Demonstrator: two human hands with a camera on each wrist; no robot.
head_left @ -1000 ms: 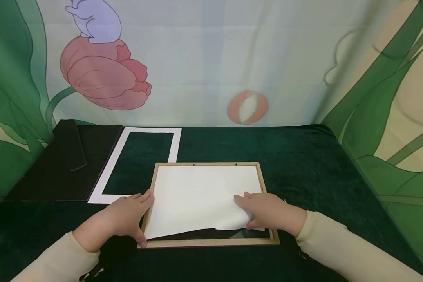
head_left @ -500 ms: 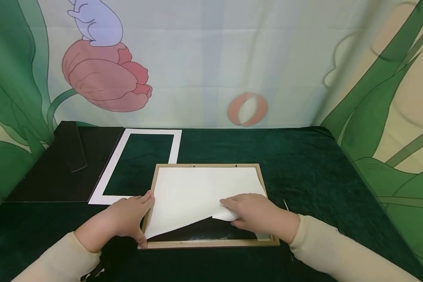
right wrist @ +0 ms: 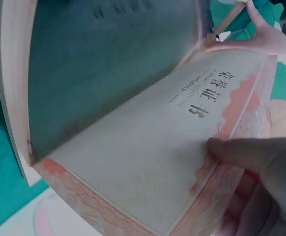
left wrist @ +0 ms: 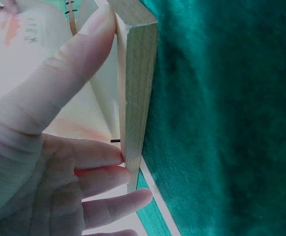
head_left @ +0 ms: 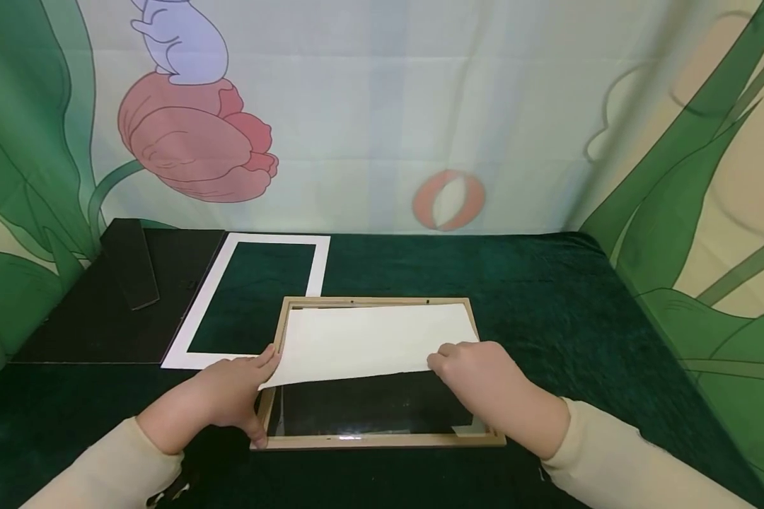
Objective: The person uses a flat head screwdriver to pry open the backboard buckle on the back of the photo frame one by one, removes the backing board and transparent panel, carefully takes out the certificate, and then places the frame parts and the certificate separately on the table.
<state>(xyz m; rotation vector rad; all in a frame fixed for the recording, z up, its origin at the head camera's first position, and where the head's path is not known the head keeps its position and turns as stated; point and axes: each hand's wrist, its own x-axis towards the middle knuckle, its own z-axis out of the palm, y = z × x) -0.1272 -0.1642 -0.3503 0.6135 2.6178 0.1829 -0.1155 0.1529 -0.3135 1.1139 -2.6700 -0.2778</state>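
Note:
A pale wooden picture frame (head_left: 382, 441) lies on the dark green cloth, back side up. My left hand (head_left: 229, 389) rests against its left side, thumb at the near corner and straight fingers spread along the wood. With my right hand (head_left: 484, 375) I pinch a paper certificate (head_left: 369, 346) at its right part, thumb on the printed face. That face, with a red patterned border and Chinese characters, shows in the right wrist view; its blank white back shows from above. The sheet is tilted, its near edge raised off the clear pane (head_left: 369, 406) inside the frame.
A white mat border (head_left: 321, 265) lies behind and left of the frame, partly under it. Farther left is a black backing board (head_left: 76, 318) with a folding stand (head_left: 134, 265). A printed cloth curtain (head_left: 356, 106) hangs behind the table.
My right hand has moved left, then back right, lifting the certificate's near edge. The sheet's left near corner has come up from the frame, uncovering more pane. My left hand has stayed in place.

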